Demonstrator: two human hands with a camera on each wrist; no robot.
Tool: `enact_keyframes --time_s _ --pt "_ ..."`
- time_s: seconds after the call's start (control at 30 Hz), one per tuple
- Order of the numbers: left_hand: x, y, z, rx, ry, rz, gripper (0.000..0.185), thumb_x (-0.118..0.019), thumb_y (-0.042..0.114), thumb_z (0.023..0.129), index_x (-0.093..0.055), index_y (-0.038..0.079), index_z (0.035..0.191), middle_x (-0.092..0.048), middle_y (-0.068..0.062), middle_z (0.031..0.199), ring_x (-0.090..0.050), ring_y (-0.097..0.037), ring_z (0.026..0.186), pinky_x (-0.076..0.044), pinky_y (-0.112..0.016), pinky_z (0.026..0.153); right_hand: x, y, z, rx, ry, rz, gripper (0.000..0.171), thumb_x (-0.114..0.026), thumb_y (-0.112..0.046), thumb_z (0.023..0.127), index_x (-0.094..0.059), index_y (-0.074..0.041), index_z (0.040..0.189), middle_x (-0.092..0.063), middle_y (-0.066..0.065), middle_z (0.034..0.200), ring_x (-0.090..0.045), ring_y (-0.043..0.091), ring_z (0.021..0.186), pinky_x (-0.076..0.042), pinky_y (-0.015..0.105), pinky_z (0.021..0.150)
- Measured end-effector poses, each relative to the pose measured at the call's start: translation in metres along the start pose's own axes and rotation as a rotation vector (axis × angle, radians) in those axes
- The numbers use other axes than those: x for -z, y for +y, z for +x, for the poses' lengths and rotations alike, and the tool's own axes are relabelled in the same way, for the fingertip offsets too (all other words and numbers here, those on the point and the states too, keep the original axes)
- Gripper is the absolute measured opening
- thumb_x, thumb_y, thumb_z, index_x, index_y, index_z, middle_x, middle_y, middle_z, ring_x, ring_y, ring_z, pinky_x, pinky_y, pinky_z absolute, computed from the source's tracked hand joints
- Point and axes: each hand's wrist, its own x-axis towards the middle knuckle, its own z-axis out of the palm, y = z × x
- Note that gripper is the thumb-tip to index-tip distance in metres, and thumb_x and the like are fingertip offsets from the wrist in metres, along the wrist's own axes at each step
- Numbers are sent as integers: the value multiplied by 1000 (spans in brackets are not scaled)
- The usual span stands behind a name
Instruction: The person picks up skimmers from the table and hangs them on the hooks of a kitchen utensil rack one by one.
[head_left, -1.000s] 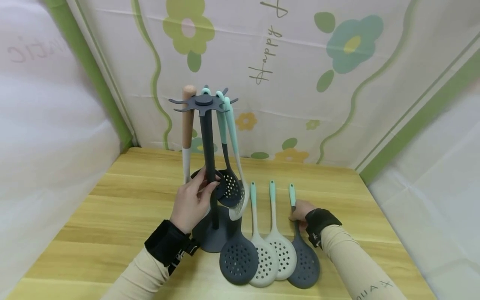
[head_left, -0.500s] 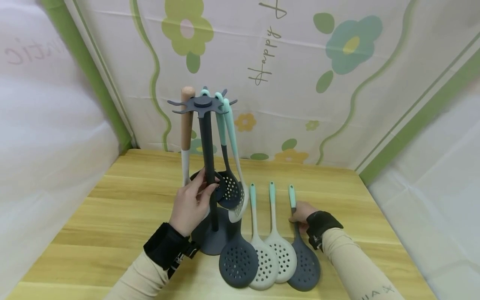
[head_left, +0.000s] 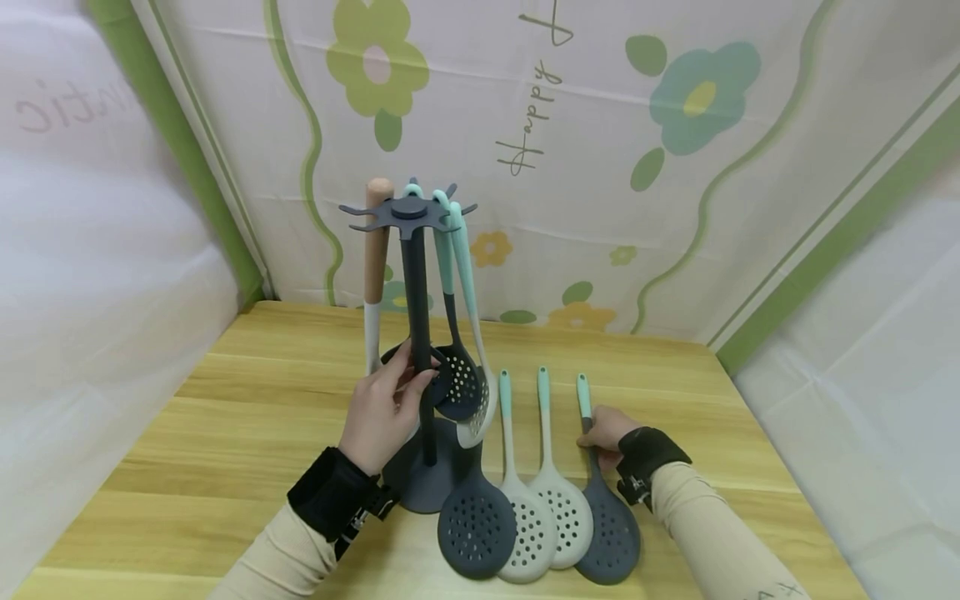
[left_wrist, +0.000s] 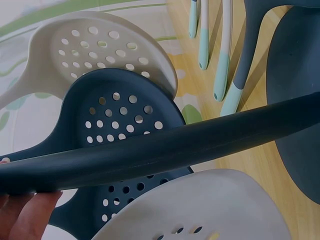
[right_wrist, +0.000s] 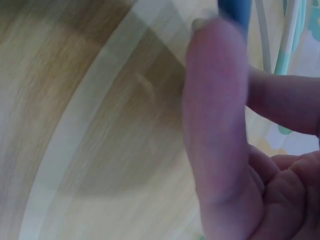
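A dark grey utensil stand (head_left: 417,317) is upright on the wooden table (head_left: 247,417). My left hand (head_left: 418,377) grips its pole at mid height; the left wrist view shows the pole (left_wrist: 175,145) crossing in front of a dark skimmer (left_wrist: 120,120) and a pale skimmer (left_wrist: 100,45) that hang from the stand. Several skimmers lie side by side on the table. My right hand (head_left: 588,433) pinches the handle of the rightmost dark skimmer (head_left: 611,533), which lies flat. In the right wrist view, blurred fingers (right_wrist: 215,125) are beside that dark handle (right_wrist: 235,12).
A wooden-handled utensil (head_left: 375,250) and mint-handled skimmers (head_left: 459,275) hang from the stand's top hooks. On the table lie another dark skimmer (head_left: 477,525) and two pale ones (head_left: 528,529). Flowered cloth walls (head_left: 600,167) close in the back and both sides.
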Motion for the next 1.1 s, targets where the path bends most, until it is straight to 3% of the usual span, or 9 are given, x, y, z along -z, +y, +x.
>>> enact_keyframes --time_s 0.27,0.6,1.1 --pt "0 0 -1 0 -1 13 28 -65 3 94 -62 -3 121 -73 -16 104 -74 -30 96 -63 -37 73 -3 -5 -10 -22 38 6 27 -69 -11 91 -55 -4 69 -54 2 49 -55 9 40 -50 19 38" --pt "-1 -1 -1 -17 3 15 28 -65 3 94 -61 -2 121 -73 -16 104 -74 -29 95 -63 -36 72 -3 -4 -12 -20 50 46 22 -69 -10 91 -56 -3 75 -58 5 53 -58 10 42 -52 21 41" --pt "0 0 0 -2 -9 17 31 -64 3 95 -60 -2 125 -73 -17 105 -74 -30 97 -63 -37 74 7 -13 -11 72 74 6 18 -67 -6 88 -54 -3 76 -61 7 56 -59 11 41 -54 24 41"
